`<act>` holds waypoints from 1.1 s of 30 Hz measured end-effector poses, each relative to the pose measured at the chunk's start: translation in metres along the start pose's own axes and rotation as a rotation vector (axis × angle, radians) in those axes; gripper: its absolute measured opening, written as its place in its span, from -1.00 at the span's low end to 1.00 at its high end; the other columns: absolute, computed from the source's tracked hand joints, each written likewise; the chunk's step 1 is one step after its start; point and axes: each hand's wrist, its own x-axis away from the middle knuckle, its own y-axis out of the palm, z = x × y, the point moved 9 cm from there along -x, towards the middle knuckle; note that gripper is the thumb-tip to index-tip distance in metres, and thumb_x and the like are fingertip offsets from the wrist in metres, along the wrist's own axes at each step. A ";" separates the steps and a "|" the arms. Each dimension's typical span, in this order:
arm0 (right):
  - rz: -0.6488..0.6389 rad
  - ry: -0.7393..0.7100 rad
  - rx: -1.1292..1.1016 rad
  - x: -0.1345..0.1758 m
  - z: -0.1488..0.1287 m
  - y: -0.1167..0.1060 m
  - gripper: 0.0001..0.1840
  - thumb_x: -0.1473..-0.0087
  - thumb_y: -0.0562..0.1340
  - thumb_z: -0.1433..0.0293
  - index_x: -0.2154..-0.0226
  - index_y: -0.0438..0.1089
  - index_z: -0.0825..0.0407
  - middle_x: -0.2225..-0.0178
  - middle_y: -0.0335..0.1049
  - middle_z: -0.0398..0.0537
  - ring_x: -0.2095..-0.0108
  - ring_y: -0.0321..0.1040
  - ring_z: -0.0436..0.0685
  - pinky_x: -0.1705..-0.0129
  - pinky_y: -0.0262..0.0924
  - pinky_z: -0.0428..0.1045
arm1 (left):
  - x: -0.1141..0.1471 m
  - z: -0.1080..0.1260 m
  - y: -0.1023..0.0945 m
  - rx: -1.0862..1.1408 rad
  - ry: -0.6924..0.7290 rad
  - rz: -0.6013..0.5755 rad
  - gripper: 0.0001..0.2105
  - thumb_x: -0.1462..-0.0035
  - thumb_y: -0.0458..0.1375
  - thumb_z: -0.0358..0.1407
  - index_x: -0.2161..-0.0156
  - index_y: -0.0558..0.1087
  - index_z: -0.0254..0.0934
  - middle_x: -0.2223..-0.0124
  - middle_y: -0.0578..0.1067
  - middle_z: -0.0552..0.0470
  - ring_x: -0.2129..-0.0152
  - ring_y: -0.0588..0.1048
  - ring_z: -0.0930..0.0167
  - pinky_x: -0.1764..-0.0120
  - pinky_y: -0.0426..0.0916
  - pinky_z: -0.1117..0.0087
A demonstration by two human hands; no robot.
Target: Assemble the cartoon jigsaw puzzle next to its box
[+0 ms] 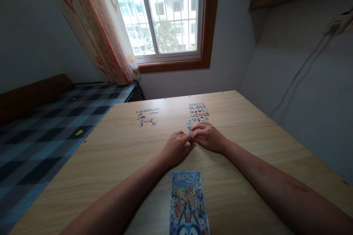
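Observation:
A narrow strip of joined jigsaw puzzle pieces (190, 126) lies on the wooden table, running from the far side down between my two hands. My left hand (178, 147) has its thumb and fingertips pinched at the strip's near end, and the fingers partly cover the piece there. From the other side, my right hand (208, 136) reaches in with curled fingers, its fingertips on the strip's right edge close to my left fingers. Just beyond lies a block of jigsaw pieces (199, 111) in rows. A picture sheet (189, 202) with "Bluey"-like lettering lies nearest me.
Farther left on the table (110, 161) is a loose group of jigsaw pieces (146, 116). A bed with a checked cover (41, 132) stands along the left side. Behind the table are a window (168, 14) and a curtain (110, 36); a wall runs along the right.

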 end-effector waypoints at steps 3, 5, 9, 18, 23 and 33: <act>-0.003 0.006 -0.009 0.000 0.000 0.000 -0.89 -0.13 0.35 0.45 0.37 0.59 -0.09 0.16 0.56 -0.06 0.09 0.40 0.18 -0.03 0.25 0.16 | 0.000 -0.001 -0.004 -0.033 -0.010 0.011 -0.94 -0.18 0.26 -0.32 0.23 0.56 -0.20 0.24 0.64 0.01 0.24 0.50 0.29 0.06 0.37 0.21; -0.003 0.011 -0.005 -0.001 0.001 0.000 -0.89 -0.13 0.36 0.44 0.37 0.59 -0.10 0.16 0.56 -0.06 0.10 0.41 0.18 -0.03 0.25 0.16 | 0.000 0.000 -0.007 -0.057 0.007 0.020 -0.91 -0.23 0.23 -0.28 0.23 0.59 -0.19 0.21 0.64 0.00 0.24 0.50 0.30 0.05 0.38 0.21; -0.018 0.021 0.012 0.000 0.002 0.000 -0.90 -0.13 0.35 0.43 0.37 0.58 -0.09 0.16 0.57 -0.06 0.09 0.40 0.18 -0.04 0.24 0.16 | 0.002 0.000 -0.008 -0.061 0.043 0.012 -0.86 -0.26 0.20 -0.27 0.25 0.63 -0.16 0.20 0.65 0.03 0.26 0.50 0.33 0.08 0.39 0.25; -0.024 0.009 0.006 0.000 0.002 0.000 -0.89 -0.14 0.34 0.44 0.37 0.58 -0.08 0.17 0.57 -0.07 0.10 0.40 0.17 -0.05 0.23 0.15 | 0.002 0.013 -0.006 -0.146 0.125 -0.036 -0.80 -0.31 0.14 -0.26 0.22 0.64 -0.14 0.22 0.65 0.04 0.30 0.50 0.35 0.14 0.40 0.28; -0.033 0.018 0.007 0.001 0.002 0.000 -0.90 -0.14 0.34 0.44 0.37 0.58 -0.07 0.16 0.57 -0.06 0.10 0.40 0.18 -0.05 0.22 0.16 | 0.003 0.017 -0.004 -0.211 0.145 -0.063 -0.76 -0.34 0.09 -0.27 0.22 0.63 -0.15 0.25 0.64 0.02 0.30 0.50 0.34 0.20 0.40 0.30; -0.055 0.032 0.033 0.000 -0.002 -0.003 -0.95 -0.10 0.41 0.30 0.36 0.58 -0.09 0.17 0.57 -0.06 0.10 0.41 0.19 -0.04 0.20 0.16 | 0.002 0.013 -0.003 -0.141 0.123 -0.061 -0.75 -0.35 0.08 -0.25 0.24 0.62 -0.18 0.23 0.65 0.00 0.29 0.53 0.35 0.15 0.42 0.28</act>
